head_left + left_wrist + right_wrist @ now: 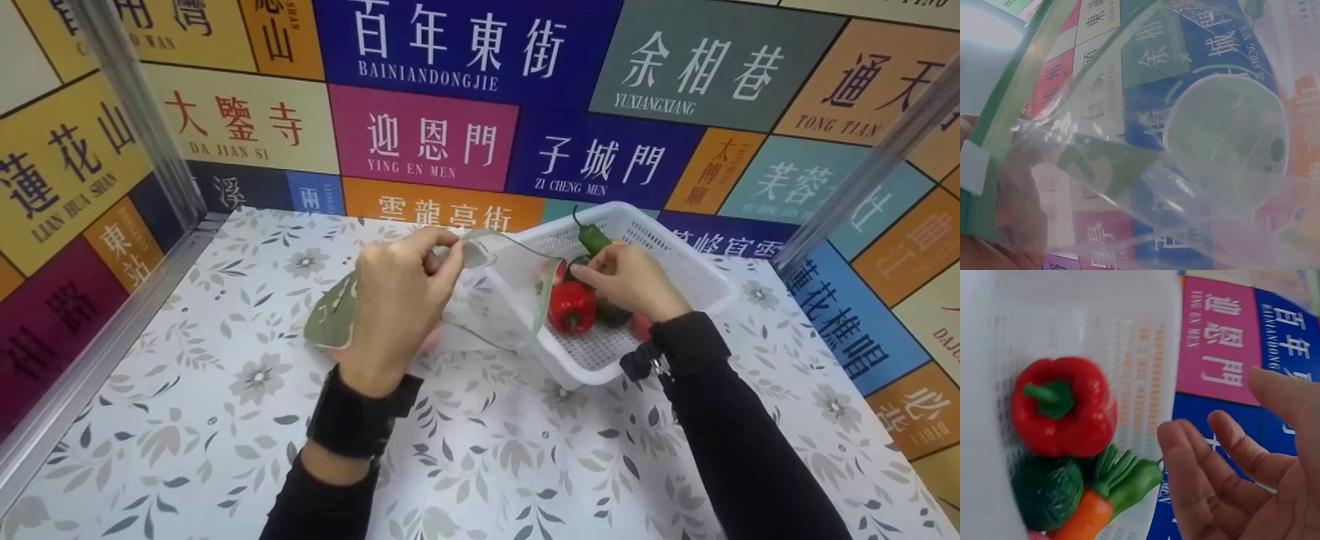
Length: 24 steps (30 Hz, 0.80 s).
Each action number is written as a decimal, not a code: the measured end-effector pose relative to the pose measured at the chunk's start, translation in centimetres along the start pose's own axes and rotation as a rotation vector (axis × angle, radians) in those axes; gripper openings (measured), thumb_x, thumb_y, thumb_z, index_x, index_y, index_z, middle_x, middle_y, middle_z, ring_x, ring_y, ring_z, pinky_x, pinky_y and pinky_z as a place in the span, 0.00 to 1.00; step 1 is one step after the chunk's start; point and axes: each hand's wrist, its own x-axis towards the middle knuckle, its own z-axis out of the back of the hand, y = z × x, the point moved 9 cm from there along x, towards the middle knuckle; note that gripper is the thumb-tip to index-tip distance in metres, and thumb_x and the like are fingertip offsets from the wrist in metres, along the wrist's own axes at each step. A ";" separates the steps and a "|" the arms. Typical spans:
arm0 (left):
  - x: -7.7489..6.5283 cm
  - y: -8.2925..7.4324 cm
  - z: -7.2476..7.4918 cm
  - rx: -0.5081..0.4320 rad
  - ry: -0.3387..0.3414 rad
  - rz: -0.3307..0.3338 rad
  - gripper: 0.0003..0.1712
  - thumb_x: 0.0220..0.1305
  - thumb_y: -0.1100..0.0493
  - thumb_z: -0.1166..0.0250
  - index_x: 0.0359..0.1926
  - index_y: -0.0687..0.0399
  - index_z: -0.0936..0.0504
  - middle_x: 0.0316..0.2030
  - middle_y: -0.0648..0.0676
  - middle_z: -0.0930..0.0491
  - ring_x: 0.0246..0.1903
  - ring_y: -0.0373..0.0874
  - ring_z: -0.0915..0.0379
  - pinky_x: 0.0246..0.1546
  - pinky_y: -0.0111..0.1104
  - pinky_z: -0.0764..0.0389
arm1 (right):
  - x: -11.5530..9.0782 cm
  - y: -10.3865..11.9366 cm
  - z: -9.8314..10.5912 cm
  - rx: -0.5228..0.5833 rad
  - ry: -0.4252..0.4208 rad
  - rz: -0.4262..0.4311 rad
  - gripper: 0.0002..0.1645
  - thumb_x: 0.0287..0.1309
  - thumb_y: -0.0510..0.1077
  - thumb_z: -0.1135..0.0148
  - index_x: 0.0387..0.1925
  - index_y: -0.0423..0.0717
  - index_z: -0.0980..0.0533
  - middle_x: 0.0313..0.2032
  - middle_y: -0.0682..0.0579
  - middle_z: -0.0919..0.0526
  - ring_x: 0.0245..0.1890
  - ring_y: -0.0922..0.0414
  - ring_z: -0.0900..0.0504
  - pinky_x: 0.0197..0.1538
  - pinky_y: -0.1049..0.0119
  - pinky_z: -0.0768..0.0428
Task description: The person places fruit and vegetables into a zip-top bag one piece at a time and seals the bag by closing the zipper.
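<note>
My left hand [401, 292] pinches the edge of a clear plastic zip bag [487, 300] with green prints. In the left wrist view its fingers are at the green zip strip [988, 126], beside a white slider [972, 167]. The bag's mouth gapes toward a white basket [592, 367]. My right hand [630, 277] is over the basket, near the bag's rim; the right wrist view shows its fingers loosely bent and apart, with nothing between them. Below it lies a red bell pepper [1064, 408] in the basket.
The basket also contains a dark green vegetable [1047, 492], a carrot [1086, 514] and a long green pepper [1137, 484]. A flowered cloth [480, 465] covers the table. Printed panels [427, 142] stand behind it, with metal posts [142, 112] at the corners.
</note>
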 end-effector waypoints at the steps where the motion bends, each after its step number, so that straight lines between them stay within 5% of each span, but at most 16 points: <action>1: 0.0 0.0 0.0 -0.002 0.004 0.002 0.06 0.65 0.60 0.33 0.37 0.56 0.10 0.12 0.48 0.24 0.11 0.36 0.40 0.16 0.28 0.41 | 0.4 -0.5 -0.2 -0.047 0.014 -0.027 0.27 0.63 0.64 0.37 0.38 0.43 0.21 0.28 0.51 0.19 0.26 0.57 0.20 0.29 0.67 0.22; 7: 0.0 0.2 -0.2 0.011 0.030 0.021 0.07 0.65 0.59 0.33 0.38 0.56 0.10 0.12 0.48 0.25 0.11 0.35 0.39 0.16 0.27 0.41 | 1.6 -1.5 -1.6 -0.187 0.163 -0.160 0.28 0.59 0.64 0.33 0.21 0.47 0.27 0.16 0.57 0.34 0.18 0.56 0.27 0.21 0.66 0.29; 14: 0.1 0.2 0.1 0.021 0.026 0.023 0.07 0.66 0.58 0.33 0.37 0.55 0.10 0.10 0.47 0.28 0.10 0.36 0.41 0.16 0.28 0.42 | 2.1 -1.8 -2.8 -0.294 0.259 -0.237 0.32 0.59 0.63 0.33 0.43 0.36 0.21 0.20 0.53 0.29 0.19 0.57 0.28 0.22 0.69 0.30; 24: 0.2 0.6 0.1 0.042 0.017 0.024 0.07 0.66 0.57 0.33 0.36 0.54 0.10 0.11 0.47 0.27 0.12 0.36 0.38 0.17 0.29 0.40 | 3.0 -1.4 -4.8 -0.339 0.336 -0.161 0.27 0.58 0.62 0.33 0.33 0.42 0.27 0.22 0.54 0.28 0.19 0.59 0.28 0.23 0.70 0.29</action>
